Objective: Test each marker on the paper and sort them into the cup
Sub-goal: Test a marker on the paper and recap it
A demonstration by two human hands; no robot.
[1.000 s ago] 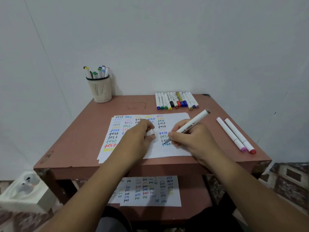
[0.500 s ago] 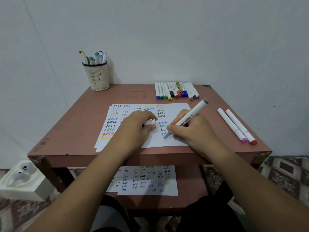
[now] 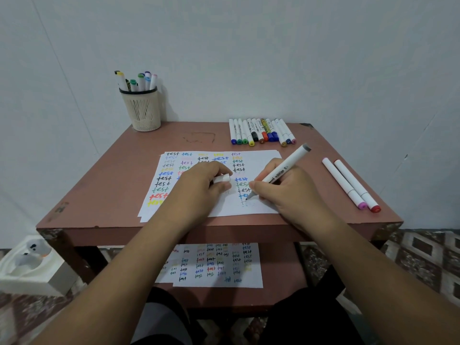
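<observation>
The right hand (image 3: 286, 192) pinches the marker (image 3: 278, 175) at frame centre, tip on the paper (image 3: 261, 158), axis toward upper right. The left hand (image 3: 201, 188) grips its cap (image 3: 222, 178); the cup (image 3: 143, 113) stands upper left.

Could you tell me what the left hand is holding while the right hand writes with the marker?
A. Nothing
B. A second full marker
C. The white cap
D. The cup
C: the left hand pinches a short white cap above the paper, beside the right hand and its marker.
</observation>
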